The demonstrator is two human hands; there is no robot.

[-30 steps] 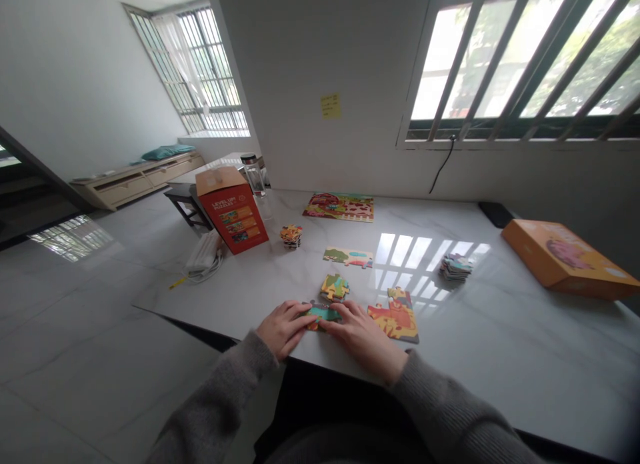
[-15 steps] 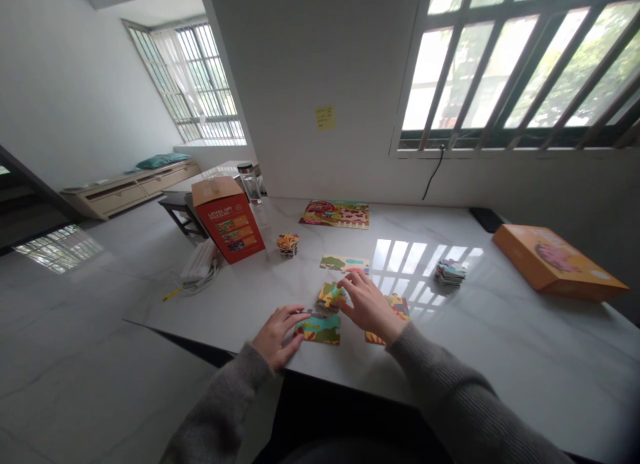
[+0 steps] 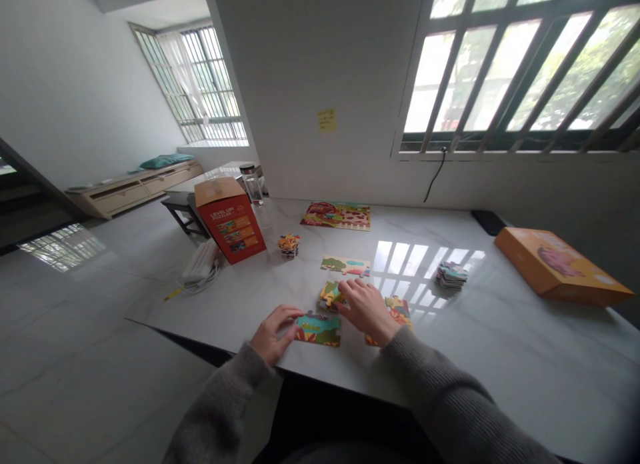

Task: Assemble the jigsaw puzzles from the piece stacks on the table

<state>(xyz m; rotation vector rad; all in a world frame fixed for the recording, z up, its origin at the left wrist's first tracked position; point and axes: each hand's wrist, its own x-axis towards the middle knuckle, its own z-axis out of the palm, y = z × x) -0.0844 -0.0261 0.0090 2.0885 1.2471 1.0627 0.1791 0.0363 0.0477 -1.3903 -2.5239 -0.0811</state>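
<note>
Two hands: left hand (image 3: 273, 333) open against the jigsaw section (image 3: 319, 329), right hand (image 3: 367, 311) hiding jigsaw pieces (image 3: 329, 295), grip unclear

From here I see a white wall (image 3: 310, 64), a barred window (image 3: 515, 71) above the marble worktop (image 3: 500, 357), a farther curtained window (image 3: 193, 84), and a pale drawer bench (image 3: 130, 197) on glossy floor tiles (image 3: 75, 344).

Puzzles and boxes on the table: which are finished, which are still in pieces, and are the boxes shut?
Far puzzle, put together
Green-blue puzzle, mostly joined
Yellow pieces, not joined, by right hand
Small stack, pieces piled
Other stack, pieces piled
Red box, upright, shut
Orange box, flat, shut
</note>
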